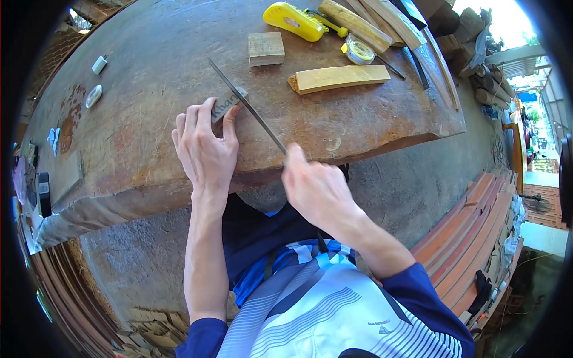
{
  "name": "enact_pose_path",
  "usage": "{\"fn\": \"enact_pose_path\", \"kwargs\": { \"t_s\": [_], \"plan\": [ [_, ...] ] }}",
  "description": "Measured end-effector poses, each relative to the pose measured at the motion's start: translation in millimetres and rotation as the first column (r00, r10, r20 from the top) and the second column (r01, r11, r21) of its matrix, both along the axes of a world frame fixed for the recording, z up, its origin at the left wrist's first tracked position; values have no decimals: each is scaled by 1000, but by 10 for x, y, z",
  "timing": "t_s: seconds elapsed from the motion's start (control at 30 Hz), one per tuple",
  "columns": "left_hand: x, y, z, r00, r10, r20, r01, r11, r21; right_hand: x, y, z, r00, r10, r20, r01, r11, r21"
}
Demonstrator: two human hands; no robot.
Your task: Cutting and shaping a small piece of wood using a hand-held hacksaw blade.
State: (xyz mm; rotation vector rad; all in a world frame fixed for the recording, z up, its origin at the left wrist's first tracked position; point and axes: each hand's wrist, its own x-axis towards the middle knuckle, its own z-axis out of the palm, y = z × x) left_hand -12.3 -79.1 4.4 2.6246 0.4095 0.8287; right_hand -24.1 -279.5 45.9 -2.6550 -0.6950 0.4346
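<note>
My left hand (206, 143) presses a small light block (223, 107) with dark handwriting on its top against the worn table. Thumb and fingers close on the block from either side. My right hand (319, 190), slightly smeared by motion, is wrapped round the near end of a long, thin metal file (253, 112). Its handle is hidden in the fist. The file slants away to the upper left, passing across the block's right end; whether it touches the block cannot be made out. Beyond them stands a squared wooden block (266, 49).
A pale wooden bar (341, 79), tape measure (358, 50), yellow brush (293, 21) and several wood lengths (358, 25) occupy the table's far right. A white plug adapter (99, 64) and white roll (94, 96) lie left. The table's rough near edge (143, 200) faces me. Reddish boards (459, 230) lie lower right.
</note>
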Motion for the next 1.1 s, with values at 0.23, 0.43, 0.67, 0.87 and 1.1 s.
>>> {"fn": "enact_pose_path", "kwargs": {
  "t_s": [0.23, 0.43, 0.67, 0.87, 1.1],
  "plan": [
    [-20, 94, -18, 996, 72, 53, -69, 996, -49, -552, -1263, 688, 932, -353, -84, 351, 936, -38],
    [-39, 61, -27, 999, -44, 10, 44, 997, -63, 110, -575, 357, 995, -67, 73, 50, 978, 204],
    [-29, 53, 3, 998, -67, 4, 67, 993, -93, 813, 615, 117, 991, 76, 111, -88, 991, 105],
    [-51, 66, -18, 998, -67, 7, 68, 995, -68, 841, 679, 111, 988, 137, 71, -143, 986, 83],
    [2, 58, -67, 1000, 7, -20, -7, 1000, 6, 808, 676, 8, 983, 132, 127, -147, 981, 123]
  ]
}}
